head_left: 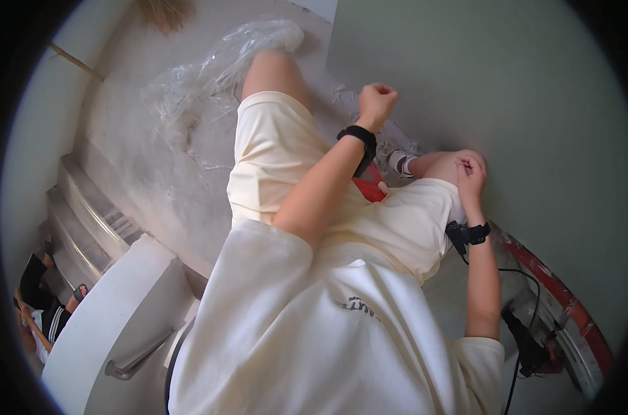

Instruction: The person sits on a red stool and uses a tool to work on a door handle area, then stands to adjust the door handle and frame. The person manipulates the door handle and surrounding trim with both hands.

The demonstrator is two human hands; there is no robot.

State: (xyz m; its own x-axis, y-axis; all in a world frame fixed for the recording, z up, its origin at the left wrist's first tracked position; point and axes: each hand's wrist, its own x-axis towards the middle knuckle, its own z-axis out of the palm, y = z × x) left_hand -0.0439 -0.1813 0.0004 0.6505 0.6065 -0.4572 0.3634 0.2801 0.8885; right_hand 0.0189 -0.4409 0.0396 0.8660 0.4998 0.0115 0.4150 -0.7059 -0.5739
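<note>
Nearest cam: white short-sleeved T-shirt [307, 339] w/ small dark chest print, then cream loose shorts [272, 152], legs spread. L arm reaches fwd & across toward the R, elbow slightly bent, black wristband [364, 142] on; L hand [378, 104] is up in mid-air btwn the knees, wrist bent, fingers curled in narrow, tips close together; can't tell if sth small is inside. R arm runs fwd along the R side, 2nd black wristband [474, 234] w/ a boxy clip & thin black cable [528, 273]; R hand [472, 173] rests at the bare R knee [452, 164], fingers bent, can't tell how wide apart. Big flat matte grey-green panel [535, 117], straight-edged & plain, fills the R half just past both hands; can't tell if either touches it. Red obj. [371, 185] partly hidden btwn the legs; scuffed red curved strip [570, 297] lower R. Further out: crumpled clear plastic sheeting [196, 90] on grey dusty floor [141, 152], by the L leg; straw broom head [165, 14] top L; grey steps [86, 214] w/ another person [44, 304] in dark clothes, partly behind a white low wall [113, 318].
</note>
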